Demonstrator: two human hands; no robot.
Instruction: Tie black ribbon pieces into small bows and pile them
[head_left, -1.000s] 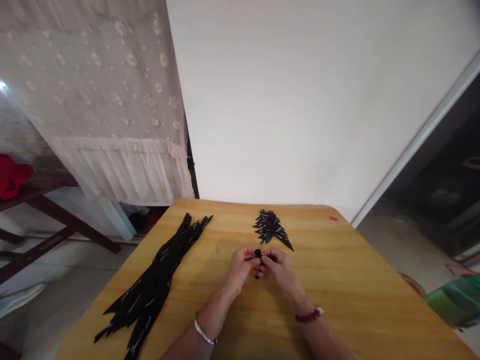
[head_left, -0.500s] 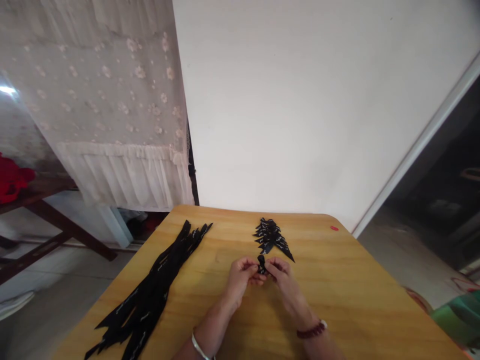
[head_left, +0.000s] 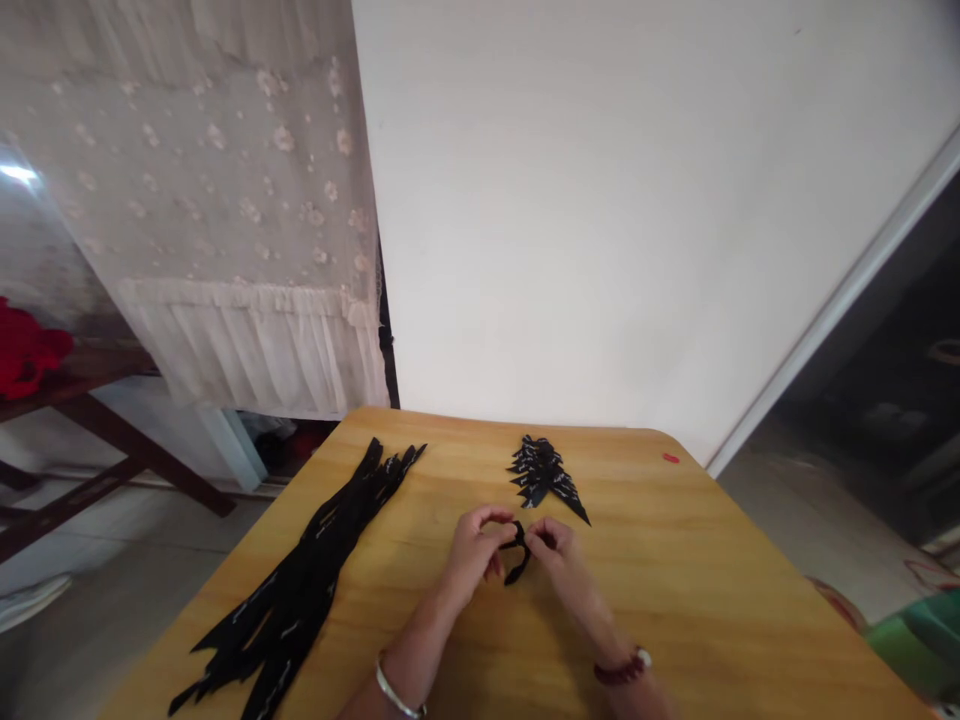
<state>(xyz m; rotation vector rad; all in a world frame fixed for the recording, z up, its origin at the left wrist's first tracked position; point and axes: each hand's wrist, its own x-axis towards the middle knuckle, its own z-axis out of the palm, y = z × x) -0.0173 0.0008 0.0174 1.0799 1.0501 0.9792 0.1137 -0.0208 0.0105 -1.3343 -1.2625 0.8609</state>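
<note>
Between my hands, over the middle of the wooden table, is a small black fabric strip (head_left: 519, 572) bent into a loop, one end hanging down. My left hand (head_left: 477, 547) pinches it from the left with thumb and fingers. From the right, the fingertips of my right hand (head_left: 556, 549) close on its other side. Just beyond my hands lies a group of black folded pieces with white marks (head_left: 541, 470). To the left, a long bundle of black strips with white marks (head_left: 311, 570) stretches across the table.
The wooden table (head_left: 675, 600) meets a white wall panel (head_left: 562, 220). A small red item (head_left: 670, 458) lies near its far right corner. At the left are a lace curtain (head_left: 247, 200) and a dark wooden stand (head_left: 112, 430) bearing red cloth (head_left: 28, 350).
The black strip between my hands has opened from a compact bunch into a loop with a hanging end. My left hand has shifted slightly left and up.
</note>
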